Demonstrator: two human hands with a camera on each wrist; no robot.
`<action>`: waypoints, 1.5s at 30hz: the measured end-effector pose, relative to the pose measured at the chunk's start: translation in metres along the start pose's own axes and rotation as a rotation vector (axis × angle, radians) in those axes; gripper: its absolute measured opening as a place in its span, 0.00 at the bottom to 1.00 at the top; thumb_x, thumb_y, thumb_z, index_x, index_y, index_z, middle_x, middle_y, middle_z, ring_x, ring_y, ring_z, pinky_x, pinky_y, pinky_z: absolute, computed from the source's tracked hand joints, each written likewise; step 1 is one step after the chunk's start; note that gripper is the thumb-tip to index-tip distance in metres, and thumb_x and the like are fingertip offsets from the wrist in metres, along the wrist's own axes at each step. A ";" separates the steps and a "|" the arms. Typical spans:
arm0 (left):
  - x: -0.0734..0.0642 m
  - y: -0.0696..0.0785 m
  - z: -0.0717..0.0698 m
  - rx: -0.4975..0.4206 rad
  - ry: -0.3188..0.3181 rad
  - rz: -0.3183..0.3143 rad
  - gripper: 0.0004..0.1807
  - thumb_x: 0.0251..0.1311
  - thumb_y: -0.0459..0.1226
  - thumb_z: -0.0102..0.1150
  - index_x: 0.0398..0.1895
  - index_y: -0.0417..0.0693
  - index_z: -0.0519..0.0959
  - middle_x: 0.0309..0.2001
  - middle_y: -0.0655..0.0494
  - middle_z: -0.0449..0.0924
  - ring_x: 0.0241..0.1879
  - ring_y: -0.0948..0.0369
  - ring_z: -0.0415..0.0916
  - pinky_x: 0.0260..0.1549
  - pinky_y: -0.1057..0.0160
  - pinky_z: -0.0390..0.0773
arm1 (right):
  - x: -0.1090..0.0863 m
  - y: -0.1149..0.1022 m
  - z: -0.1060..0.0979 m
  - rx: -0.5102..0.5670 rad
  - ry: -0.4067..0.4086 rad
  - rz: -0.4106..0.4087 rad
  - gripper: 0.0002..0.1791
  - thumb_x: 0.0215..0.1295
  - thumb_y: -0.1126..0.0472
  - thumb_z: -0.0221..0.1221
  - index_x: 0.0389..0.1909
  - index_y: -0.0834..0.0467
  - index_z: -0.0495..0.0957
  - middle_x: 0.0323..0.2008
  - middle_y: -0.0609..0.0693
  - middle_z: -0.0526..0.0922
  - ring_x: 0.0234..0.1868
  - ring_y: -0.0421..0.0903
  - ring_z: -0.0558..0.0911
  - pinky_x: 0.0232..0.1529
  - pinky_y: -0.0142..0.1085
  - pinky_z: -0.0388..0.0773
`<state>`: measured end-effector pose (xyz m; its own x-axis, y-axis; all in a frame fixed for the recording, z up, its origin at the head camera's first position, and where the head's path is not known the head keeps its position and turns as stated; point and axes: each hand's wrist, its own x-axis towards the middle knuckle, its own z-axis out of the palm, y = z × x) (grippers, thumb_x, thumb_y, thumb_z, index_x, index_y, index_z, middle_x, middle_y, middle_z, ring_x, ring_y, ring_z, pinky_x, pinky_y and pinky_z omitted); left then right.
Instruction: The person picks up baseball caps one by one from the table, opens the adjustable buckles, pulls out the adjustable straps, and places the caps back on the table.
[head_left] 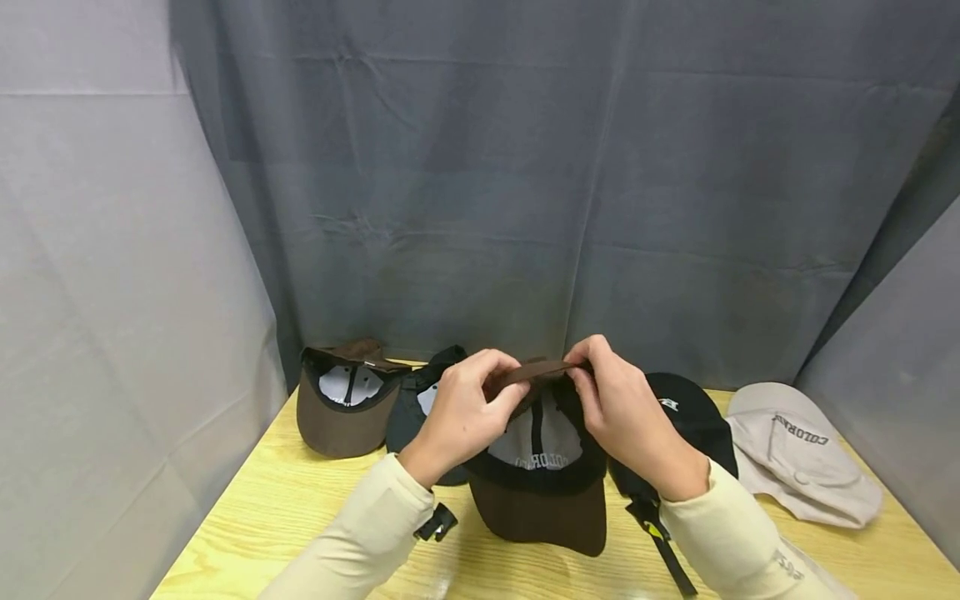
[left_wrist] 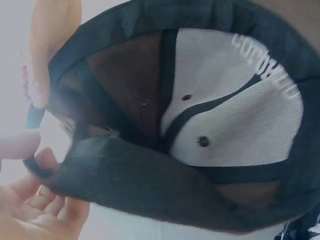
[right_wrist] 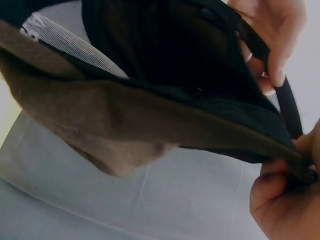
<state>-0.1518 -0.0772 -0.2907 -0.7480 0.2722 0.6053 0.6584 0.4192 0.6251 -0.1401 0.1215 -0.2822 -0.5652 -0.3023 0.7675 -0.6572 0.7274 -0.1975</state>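
My left hand (head_left: pixel 474 410) and right hand (head_left: pixel 628 417) both hold a dark brown baseball cap (head_left: pixel 540 512), one at each side of its back strap (head_left: pixel 536 368). Thumb and fingers of each hand pinch the strap at the top. The cap's opening faces me, with its brim pointing down toward the near side of the table. Inside, the pale front panels (left_wrist: pixel 235 125) show the backs of stitched letters. In the right wrist view the brown outer fabric (right_wrist: pixel 115 125) sags into a fold, and the narrow strap (right_wrist: pixel 290 107) runs between the two hands.
On the wooden table (head_left: pixel 247 517), another brown cap (head_left: pixel 341 429) and a dark cap (head_left: pixel 405 417) stand at the left. To the right lie a black cap (head_left: pixel 697 425) with a loose strap (head_left: pixel 667 558) and a beige cap (head_left: pixel 810 467). Grey curtains (head_left: pixel 450 167) enclose the table.
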 end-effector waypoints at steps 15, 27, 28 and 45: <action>-0.001 -0.005 0.002 -0.057 0.046 0.087 0.10 0.63 0.29 0.61 0.44 0.45 0.87 0.33 0.55 0.78 0.32 0.65 0.74 0.32 0.70 0.74 | 0.000 -0.002 0.000 0.078 -0.013 -0.090 0.11 0.62 0.70 0.60 0.43 0.60 0.71 0.32 0.47 0.77 0.28 0.36 0.73 0.31 0.30 0.72; -0.003 -0.002 0.002 0.044 0.048 0.092 0.09 0.61 0.32 0.63 0.43 0.48 0.88 0.33 0.56 0.78 0.32 0.64 0.74 0.33 0.70 0.74 | 0.002 0.003 0.004 0.024 0.034 -0.208 0.07 0.65 0.66 0.62 0.43 0.57 0.83 0.32 0.49 0.77 0.28 0.37 0.71 0.32 0.26 0.71; -0.004 -0.003 0.002 0.062 0.035 0.083 0.08 0.60 0.32 0.65 0.41 0.49 0.87 0.33 0.56 0.78 0.31 0.63 0.73 0.33 0.70 0.73 | 0.003 0.003 0.003 0.010 0.040 -0.206 0.08 0.62 0.68 0.63 0.42 0.57 0.83 0.32 0.49 0.77 0.28 0.38 0.71 0.32 0.27 0.71; -0.012 -0.008 0.007 0.344 0.199 0.128 0.11 0.47 0.27 0.65 0.22 0.49 0.71 0.24 0.58 0.71 0.23 0.65 0.68 0.24 0.69 0.70 | 0.003 0.005 0.000 -0.024 0.148 -0.171 0.07 0.63 0.68 0.63 0.41 0.59 0.85 0.31 0.53 0.74 0.28 0.40 0.72 0.28 0.31 0.71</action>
<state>-0.1491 -0.0778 -0.3064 -0.6089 0.1825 0.7719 0.6533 0.6673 0.3576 -0.1451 0.1242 -0.2804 -0.3659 -0.3299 0.8702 -0.7239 0.6885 -0.0434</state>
